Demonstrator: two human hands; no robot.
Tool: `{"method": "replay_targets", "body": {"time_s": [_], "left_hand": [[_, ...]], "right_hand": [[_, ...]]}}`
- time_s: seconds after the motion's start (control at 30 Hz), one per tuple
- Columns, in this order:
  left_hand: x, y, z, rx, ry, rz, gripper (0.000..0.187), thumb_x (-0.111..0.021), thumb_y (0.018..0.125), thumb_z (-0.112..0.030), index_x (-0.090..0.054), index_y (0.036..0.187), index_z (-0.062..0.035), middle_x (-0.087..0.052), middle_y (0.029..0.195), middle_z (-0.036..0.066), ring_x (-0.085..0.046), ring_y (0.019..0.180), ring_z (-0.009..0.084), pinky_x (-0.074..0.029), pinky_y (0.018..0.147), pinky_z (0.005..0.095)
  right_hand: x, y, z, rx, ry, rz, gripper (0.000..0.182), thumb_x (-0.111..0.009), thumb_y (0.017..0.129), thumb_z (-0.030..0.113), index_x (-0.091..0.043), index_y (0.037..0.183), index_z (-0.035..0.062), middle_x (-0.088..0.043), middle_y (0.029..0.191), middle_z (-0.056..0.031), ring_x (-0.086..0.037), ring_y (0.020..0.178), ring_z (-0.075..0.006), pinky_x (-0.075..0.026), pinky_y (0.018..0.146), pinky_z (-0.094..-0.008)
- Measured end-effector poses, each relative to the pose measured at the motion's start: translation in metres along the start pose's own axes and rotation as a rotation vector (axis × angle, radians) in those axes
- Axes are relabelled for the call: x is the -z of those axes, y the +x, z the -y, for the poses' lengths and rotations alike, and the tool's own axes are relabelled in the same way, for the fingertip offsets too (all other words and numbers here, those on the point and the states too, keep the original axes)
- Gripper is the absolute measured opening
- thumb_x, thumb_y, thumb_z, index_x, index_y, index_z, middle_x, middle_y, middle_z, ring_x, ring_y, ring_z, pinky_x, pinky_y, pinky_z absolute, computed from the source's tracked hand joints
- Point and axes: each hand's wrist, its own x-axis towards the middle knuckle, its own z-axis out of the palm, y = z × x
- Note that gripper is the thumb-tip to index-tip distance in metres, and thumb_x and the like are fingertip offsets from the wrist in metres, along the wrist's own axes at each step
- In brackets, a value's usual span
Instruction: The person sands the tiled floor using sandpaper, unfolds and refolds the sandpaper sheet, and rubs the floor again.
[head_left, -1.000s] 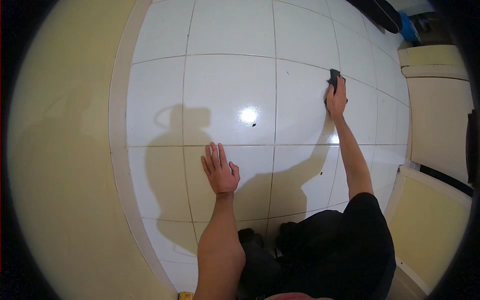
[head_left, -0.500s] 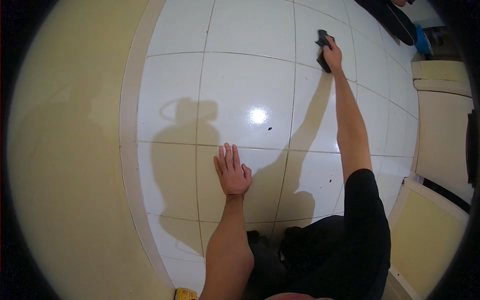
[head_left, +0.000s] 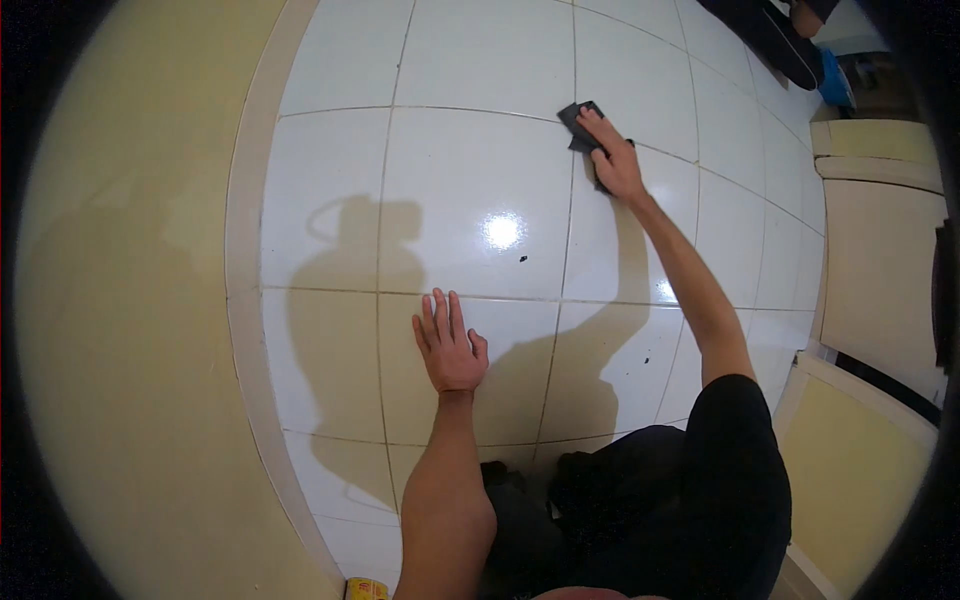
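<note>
My right hand (head_left: 618, 165) presses a dark cloth (head_left: 581, 124) against the white tiled floor (head_left: 470, 150), arm stretched forward. Part of the cloth sticks out past the fingertips and some shows beside the wrist. My left hand (head_left: 453, 352) lies flat on the tiles nearer to me, fingers spread, holding nothing. Between the two hands a small dark speck (head_left: 523, 259) lies on the floor, and another speck (head_left: 647, 360) is to the right of my left hand.
A yellowish wall (head_left: 130, 300) runs along the left. At the bottom left stands a yellow container (head_left: 366, 589). Pale panels (head_left: 875, 260) line the right side. At the top right are another person's dark-clothed leg (head_left: 770, 40) and a blue object (head_left: 836, 78).
My right hand has moved left and a little toward me, taking the dark cloth along. My left hand stays flat on the same tile. The whole view has shifted slightly.
</note>
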Motion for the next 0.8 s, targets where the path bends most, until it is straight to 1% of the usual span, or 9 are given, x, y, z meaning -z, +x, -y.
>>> {"method": "replay_targets", "body": {"time_s": [0.2,0.3,0.4,0.43,0.5,0.6,0.67,0.73,0.8], "left_hand": [[0.000,0.000,-0.001,-0.012,-0.001,-0.031,0.075,-0.054,0.091,-0.019,-0.033,0.161,-0.0023,-0.029,0.168,0.018,-0.021,0.158,0.0388,-0.015,0.128,0.0591],[0.002,0.002,-0.001,-0.009,0.006,-0.020,0.075,-0.054,0.091,-0.019,-0.033,0.161,-0.0021,-0.030,0.167,0.018,-0.022,0.157,0.0396,-0.016,0.128,0.0595],[0.000,0.001,-0.001,0.004,0.012,-0.019,0.075,-0.055,0.091,-0.020,-0.034,0.161,-0.0047,-0.030,0.168,0.015,-0.022,0.158,0.0368,-0.017,0.128,0.0583],[-0.001,0.000,0.000,0.008,0.015,-0.022,0.075,-0.056,0.091,-0.020,-0.034,0.161,-0.0061,-0.029,0.168,0.013,-0.022,0.158,0.0353,-0.017,0.129,0.0577],[0.001,-0.001,0.000,-0.001,0.001,-0.013,0.075,-0.055,0.091,-0.019,-0.033,0.161,-0.0036,-0.029,0.168,0.016,-0.022,0.158,0.0378,-0.017,0.128,0.0589],[0.001,0.000,0.000,-0.006,-0.002,0.003,0.075,-0.055,0.091,-0.018,-0.033,0.161,-0.0026,-0.029,0.168,0.018,-0.022,0.157,0.0389,-0.016,0.128,0.0594],[0.001,0.000,0.001,-0.003,0.002,0.006,0.075,-0.055,0.091,-0.018,-0.032,0.161,-0.0028,-0.029,0.168,0.018,-0.021,0.157,0.0388,-0.016,0.128,0.0593],[0.001,0.000,0.000,-0.002,0.000,0.002,0.076,-0.055,0.091,-0.018,-0.032,0.162,-0.0030,-0.028,0.168,0.018,-0.021,0.158,0.0387,-0.016,0.128,0.0592],[0.001,0.000,0.001,-0.006,0.004,-0.002,0.076,-0.055,0.091,-0.019,-0.031,0.162,-0.0032,-0.027,0.169,0.018,-0.020,0.158,0.0382,-0.015,0.128,0.0589]], "right_hand": [[-0.030,-0.049,0.061,0.029,0.097,0.111,0.066,-0.050,0.079,-0.003,-0.058,0.144,0.0022,-0.053,0.155,-0.0171,-0.042,0.150,-0.0329,-0.025,0.129,-0.0465],[-0.042,-0.085,0.096,0.133,0.138,0.176,0.067,-0.051,0.078,-0.001,-0.057,0.144,0.0021,-0.051,0.157,-0.0170,-0.044,0.148,-0.0348,-0.028,0.128,-0.0480],[-0.041,-0.117,0.134,0.084,0.144,0.278,0.066,-0.051,0.078,-0.002,-0.057,0.143,0.0013,-0.051,0.157,-0.0176,-0.045,0.147,-0.0353,-0.030,0.127,-0.0493],[-0.040,-0.127,0.140,0.063,0.127,0.262,0.066,-0.050,0.078,-0.002,-0.056,0.143,0.0012,-0.051,0.156,-0.0182,-0.045,0.147,-0.0359,-0.030,0.127,-0.0492],[-0.032,-0.145,0.142,0.024,0.091,0.225,0.065,-0.049,0.079,-0.003,-0.056,0.144,0.0010,-0.051,0.156,-0.0193,-0.045,0.147,-0.0369,-0.030,0.126,-0.0489],[-0.027,-0.170,0.130,-0.170,-0.012,-0.009,0.063,-0.048,0.081,-0.004,-0.055,0.144,-0.0006,-0.050,0.155,-0.0215,-0.044,0.147,-0.0392,-0.029,0.126,-0.0491],[-0.023,-0.180,0.118,-0.392,-0.127,-0.233,0.061,-0.046,0.084,-0.003,-0.053,0.145,-0.0025,-0.049,0.155,-0.0234,-0.041,0.148,-0.0416,-0.026,0.127,-0.0499],[-0.023,-0.191,0.081,-0.558,-0.184,-0.529,0.057,-0.045,0.088,-0.002,-0.050,0.145,-0.0067,-0.047,0.155,-0.0264,-0.038,0.148,-0.0434,-0.024,0.126,-0.0500],[-0.013,-0.193,0.035,-0.668,-0.345,-0.677,0.055,-0.045,0.092,0.002,-0.048,0.146,-0.0095,-0.046,0.155,-0.0294,-0.038,0.147,-0.0448,-0.028,0.124,-0.0500]]}}
